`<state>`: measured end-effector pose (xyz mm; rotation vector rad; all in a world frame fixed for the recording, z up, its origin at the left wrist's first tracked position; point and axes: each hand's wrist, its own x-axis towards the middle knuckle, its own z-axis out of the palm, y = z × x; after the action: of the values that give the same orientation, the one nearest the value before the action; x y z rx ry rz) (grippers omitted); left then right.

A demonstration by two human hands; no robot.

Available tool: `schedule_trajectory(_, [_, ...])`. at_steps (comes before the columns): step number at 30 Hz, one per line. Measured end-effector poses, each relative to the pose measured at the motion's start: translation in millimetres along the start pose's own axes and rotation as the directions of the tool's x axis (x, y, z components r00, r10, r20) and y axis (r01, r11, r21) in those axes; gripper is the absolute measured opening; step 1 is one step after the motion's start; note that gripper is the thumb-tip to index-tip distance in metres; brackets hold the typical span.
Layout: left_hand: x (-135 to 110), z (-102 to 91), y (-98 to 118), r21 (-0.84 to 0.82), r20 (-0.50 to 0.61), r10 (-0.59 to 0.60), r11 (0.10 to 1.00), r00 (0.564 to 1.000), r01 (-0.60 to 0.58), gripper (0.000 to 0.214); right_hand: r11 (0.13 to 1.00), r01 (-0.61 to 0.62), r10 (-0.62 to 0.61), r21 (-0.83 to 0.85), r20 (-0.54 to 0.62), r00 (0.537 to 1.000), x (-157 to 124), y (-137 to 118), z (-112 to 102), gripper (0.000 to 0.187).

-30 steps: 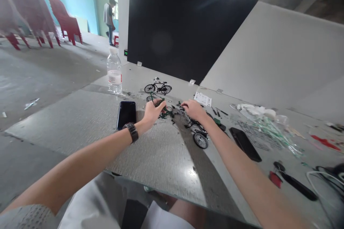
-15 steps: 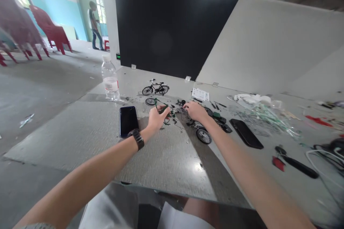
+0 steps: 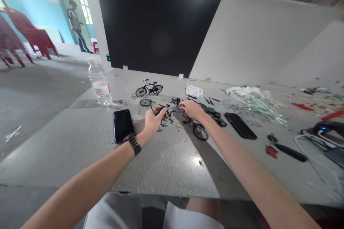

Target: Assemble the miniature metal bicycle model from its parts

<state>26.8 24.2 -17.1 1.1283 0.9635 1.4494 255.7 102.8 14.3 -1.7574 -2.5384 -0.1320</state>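
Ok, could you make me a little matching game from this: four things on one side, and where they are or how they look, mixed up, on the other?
Things:
1. Bottle
2. Watch
3. Green frame
4. Paper

Places or looks:
A. Around the left wrist
B. White, lying flat
C. See-through, standing upright
D. Held in the fingers of the left hand

Pairs: 1-C, 2-A, 3-D, 4-B

Both arms (image 3: 91, 182) extend forward, hands (image 3: 153, 120) near each other, fingers (image 3: 183, 104) bent.
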Motion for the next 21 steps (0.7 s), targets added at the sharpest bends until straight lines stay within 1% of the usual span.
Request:
schedule_trajectory(3, [0.6,1.2,-0.5,-0.019,-0.006,-0.026,0.999,1.000,0.026,0.025,1.000,0.021,-0.021,0.001,0.005,1.000,2.5,-1.0,-1.0,0.030])
schedule_trajectory(11, [1.8,0.9,-3.5,-0.015,0.010,-0.025,1.000,1.000,0.025,0.024,0.999,0.035,-0.035,-0.008,0.003,0.999,1.4,-5.6,-5.7,0.031])
schedule_trajectory(17, [1.5,0.7,-4.2,-0.012,0.020,0.000,1.000,1.000,0.000,0.026,1.000,0.023,-0.023,-0.010,0.005,1.000,1.0,-4.6,-3.1,0.030])
schedule_trajectory(21, [2.2,1.5,-3.8,-0.017,0.023,-0.012,1.000,1.000,0.012,0.024,0.999,0.031,-0.031,-0.014,0.002,1.000,1.0,-3.8,-0.9,0.031])
